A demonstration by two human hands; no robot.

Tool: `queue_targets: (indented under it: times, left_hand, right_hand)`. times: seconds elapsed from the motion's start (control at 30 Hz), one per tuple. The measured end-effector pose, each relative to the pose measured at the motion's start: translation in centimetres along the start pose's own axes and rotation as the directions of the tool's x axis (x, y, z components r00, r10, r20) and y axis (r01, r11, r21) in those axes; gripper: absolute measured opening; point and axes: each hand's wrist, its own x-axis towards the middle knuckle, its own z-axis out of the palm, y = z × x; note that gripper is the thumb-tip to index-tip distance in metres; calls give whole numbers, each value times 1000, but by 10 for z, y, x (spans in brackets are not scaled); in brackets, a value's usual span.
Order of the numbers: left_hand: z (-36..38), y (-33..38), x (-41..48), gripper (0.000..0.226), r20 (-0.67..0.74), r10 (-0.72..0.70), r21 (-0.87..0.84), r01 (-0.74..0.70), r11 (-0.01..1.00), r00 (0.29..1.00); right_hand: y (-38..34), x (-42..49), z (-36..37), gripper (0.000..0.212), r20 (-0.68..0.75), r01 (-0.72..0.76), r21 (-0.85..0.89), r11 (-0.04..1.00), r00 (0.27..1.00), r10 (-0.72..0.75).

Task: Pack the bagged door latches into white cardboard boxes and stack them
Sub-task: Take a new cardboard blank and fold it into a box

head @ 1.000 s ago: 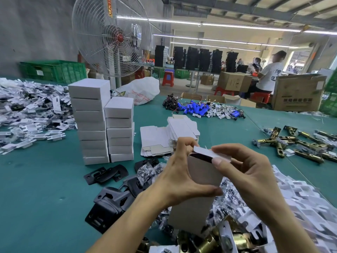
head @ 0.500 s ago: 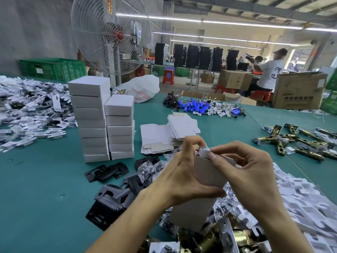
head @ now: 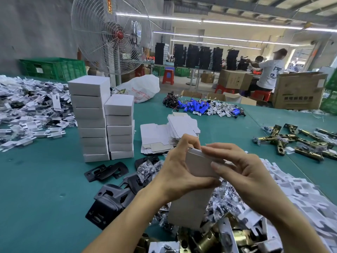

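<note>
I hold a white cardboard box [head: 197, 181] upright in front of me over the table. My left hand [head: 179, 172] grips its left side, thumb across the front. My right hand [head: 242, 170] holds the top right, its fingers pressing the top flap down flat. Two stacks of closed white boxes [head: 102, 121] stand on the green table [head: 36, 198] to the left. Flat unfolded box blanks [head: 169, 134] lie behind my hands. Bagged latch parts [head: 226, 201] and brass latches [head: 206, 240] are heaped below the box.
Black strike plates and housings [head: 109, 198] lie left of my arms. White card inserts [head: 300, 198] pile up at right, brass latches [head: 295, 141] farther right, blue batteries [head: 198, 106] at the back. A large fan [head: 111, 35] stands behind the stacks. Persons work in the background.
The box's top flap, open a second ago, has been folded down and closed by my right fingers. Both hands stayed on the box and lowered slightly.
</note>
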Motion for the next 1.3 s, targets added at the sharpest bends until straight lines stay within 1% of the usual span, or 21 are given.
queue_targets:
  times: [0.13,0.23,0.3,0.4,0.53,0.6,0.7,0.77,0.83,0.87,0.93,0.97,1.0,1.03,1.07,1.1,1.13,1.17,1.2,1.23,1.3]
  left_hand:
    - [1,5,1,60,-33,5,-82,-8,997,999]
    - [-1,6,1,54,-28,-6,-122,2,992,1000]
    - [-1,7,1,48,-31,-28,-110,25,994,999]
    - [0,9,1,42,-30,-37,-72,35,997,999]
    - [2,8,1,42,-70,-7,-46,3,999,997]
    - [3,10,2,41,-104,66,-40,-71,997,992]
    - [1,11,4,37,-179,208,30,-206,978,962]
    - [-3,12,6,31,-219,213,58,-205,977,952]
    - [-6,13,9,28,-293,179,135,-145,980,939]
    - [-8,15,10,27,-348,120,143,-74,987,930]
    - [-12,20,14,30,-442,-75,33,100,994,894]
    - [-15,21,15,42,-443,-195,-55,190,980,875]
    - [-18,22,16,56,-390,-331,-148,296,944,859]
    - [-21,21,17,67,-276,-468,-235,414,880,839]
    - [-23,21,17,76,-105,-584,-318,530,787,805]
    - [-24,22,15,84,102,-646,-392,627,673,756]
    - [-24,23,14,91,299,-637,-457,692,559,711]
    - [-24,22,13,96,447,-566,-518,716,468,693]
    - [-23,22,13,96,524,-483,-583,709,397,701]
    - [-23,22,13,95,542,-429,-646,684,338,723]
    - [-22,20,13,89,482,-405,-755,602,258,777]
  right_hand:
    - [4,1,3,24,-130,61,67,996,990,-52]
    - [8,2,7,22,-159,114,47,992,982,-105]
    - [10,2,6,19,-142,69,105,992,988,-53]
    - [10,0,4,20,-43,-64,200,978,996,74]
    - [6,-1,3,19,-20,-76,174,982,997,81]
    - [3,-1,4,19,-46,-45,159,986,998,53]
    - [0,-1,5,17,-135,15,69,997,991,-6]
    - [-1,0,6,13,-217,46,-20,999,975,-50]
    - [0,1,5,12,-291,61,-80,995,953,-82]
    - [0,1,4,18,-327,69,-87,994,940,-94]
    - [0,2,2,37,-386,108,-88,990,913,-134]
    - [-1,2,2,45,-401,133,-100,986,902,-162]
    - [-2,2,2,49,-399,158,-126,979,896,-196]
    - [-2,1,5,50,-382,183,-156,971,895,-230]
    - [-2,1,7,48,-354,207,-176,962,899,-258]
    - [-1,0,10,47,-318,226,-190,955,906,-278]
    - [2,0,13,47,-274,239,-210,948,916,-292]
    - [5,0,16,50,-225,247,-240,939,927,-301]
    - [7,0,19,54,-181,251,-260,932,936,-303]
    - [8,0,22,52,-142,253,-255,933,945,-295]
    - [8,0,25,34,-61,253,-221,942,960,-272]
